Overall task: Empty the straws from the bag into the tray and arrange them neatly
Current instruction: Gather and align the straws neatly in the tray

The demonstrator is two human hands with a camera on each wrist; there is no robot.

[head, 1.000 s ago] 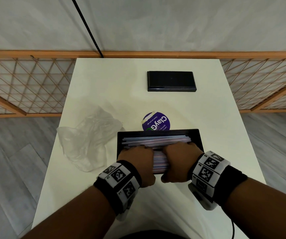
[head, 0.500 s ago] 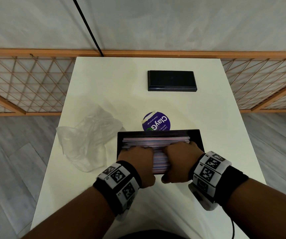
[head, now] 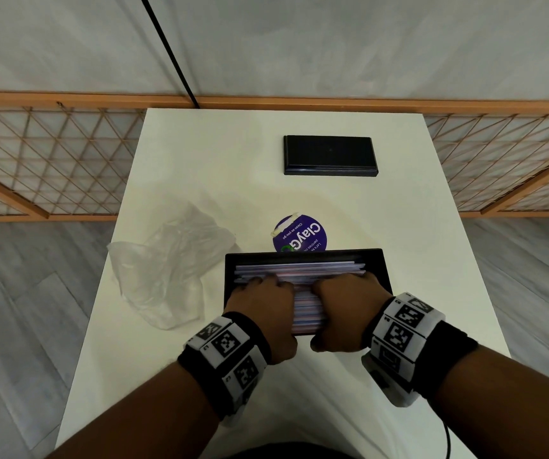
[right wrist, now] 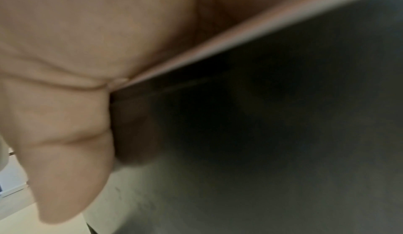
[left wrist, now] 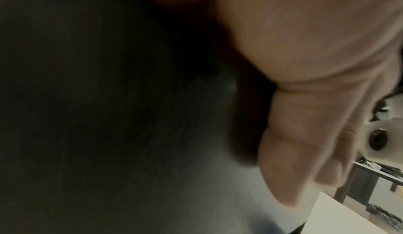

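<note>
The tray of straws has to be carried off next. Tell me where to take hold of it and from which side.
Take the tray by its two short ends, a hand from the left and one from the right, thumbs over the rim. It is a shallow black rectangle, long side across the table, and the straws lie along it, so a level end grip likely keeps them in.

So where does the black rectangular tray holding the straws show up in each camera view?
Head: black rectangular tray sits centre, lower middle, under both hands, straws inside.
Left wrist: dark blurred mass left of the thumb, probably the tray wall; too blurred to be sure.
Right wrist: dark wall filling the right, a pink straw along its top edge.
Shared landmark: the white table, bottom edge in both wrist views.
</note>
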